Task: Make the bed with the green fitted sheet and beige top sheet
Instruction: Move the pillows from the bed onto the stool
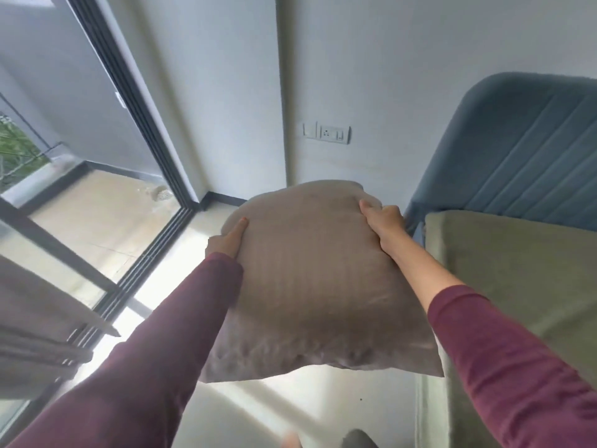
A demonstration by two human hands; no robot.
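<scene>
Plain white walls meet at a corner, with a switch-and-socket plate mounted low. A dark-framed sliding glass door on the left opens to a balcony. Daylight glares off the pale tiled floor. A blue padded headboard stands at right.

Background stuff here: a blue padded headboard with stitched vertical channels stands against the white wall on the right. On that wall, just left of the headboard, there's a switch and socket plate. A dark baseboard runs along the bottom of the wall into the corner. On the left a dark-framed sliding glass door looks out to a balcony with a tan floor and some greenery past it. A grey curtain hangs bunched at the left edge. The pale floor is pretty glossy with bright light patches.
</scene>
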